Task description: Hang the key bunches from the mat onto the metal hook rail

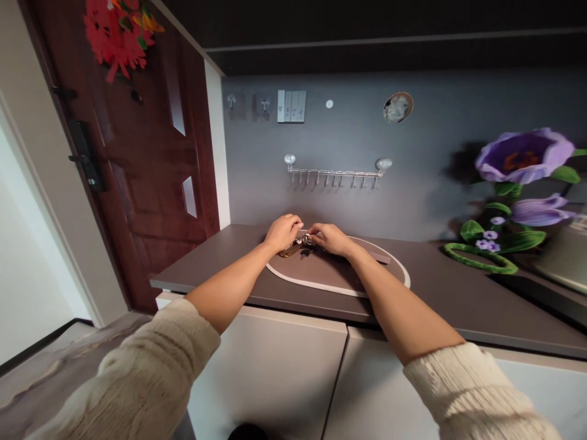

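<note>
A bunch of keys [305, 249] with a ring and a brownish fob lies between my hands, over an oval brown mat [316, 286] edged in white. My left hand [283, 233] is closed at the left of the bunch, its fingers curled above the brown piece; what its fingertips pinch is too small to make out. From the other side my right hand [331, 238] pinches the metal part of the keys between thumb and fingers. A flat brownish strip [380, 258] rests on the mat, to the right of my right wrist.
The mat lies on a dark countertop [440, 299] above pale cabinet doors [279, 366]. Behind it, a clear hook rail [339, 173] is fixed to the grey wall. Purple artificial flowers [523, 159] stand at the right. A dark red door [156, 214] is at the left.
</note>
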Demonstrator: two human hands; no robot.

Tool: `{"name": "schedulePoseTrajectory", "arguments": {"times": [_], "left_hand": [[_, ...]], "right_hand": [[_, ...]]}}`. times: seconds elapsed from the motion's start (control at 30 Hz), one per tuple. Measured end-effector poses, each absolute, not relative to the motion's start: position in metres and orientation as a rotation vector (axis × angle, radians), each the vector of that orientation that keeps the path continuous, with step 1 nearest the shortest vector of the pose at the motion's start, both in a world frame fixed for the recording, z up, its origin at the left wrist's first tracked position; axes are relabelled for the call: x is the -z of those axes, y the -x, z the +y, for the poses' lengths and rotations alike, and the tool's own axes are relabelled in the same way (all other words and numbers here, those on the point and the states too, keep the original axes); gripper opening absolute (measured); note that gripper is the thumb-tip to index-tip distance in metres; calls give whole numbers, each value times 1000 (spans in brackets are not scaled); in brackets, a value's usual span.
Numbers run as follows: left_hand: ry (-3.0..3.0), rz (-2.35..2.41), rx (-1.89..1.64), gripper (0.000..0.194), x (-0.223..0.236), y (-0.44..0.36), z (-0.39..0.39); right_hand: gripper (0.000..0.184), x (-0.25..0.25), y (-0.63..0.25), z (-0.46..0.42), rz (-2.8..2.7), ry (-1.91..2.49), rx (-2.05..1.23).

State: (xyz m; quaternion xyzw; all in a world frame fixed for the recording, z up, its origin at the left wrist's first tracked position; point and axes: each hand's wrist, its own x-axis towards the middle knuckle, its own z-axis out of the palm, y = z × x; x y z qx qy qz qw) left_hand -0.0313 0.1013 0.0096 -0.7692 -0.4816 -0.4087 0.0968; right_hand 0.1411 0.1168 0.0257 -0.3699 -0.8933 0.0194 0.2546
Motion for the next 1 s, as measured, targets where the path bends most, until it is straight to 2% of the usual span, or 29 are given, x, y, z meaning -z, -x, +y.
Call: {"name": "schedulePoseTrajectory", "arguments": {"times": [0.3,0.5,0.67,1.0], "left_hand": [[2266,-1388,1226,24,-14,25,91],[2280,-1341,1232,28,-14,21,89],[2258,-1310,1229,23,-14,21,91],[2149,-1398,1223,25,-16,25,93]], "right_hand": [[17,-27,-140,120,-2234,960,-6],[17,-30,-136,116,-2074,909,-121],[19,-30,-134,113,-2002,887,-234],[21,-33,-135,110,-1904,863,-228]]}}
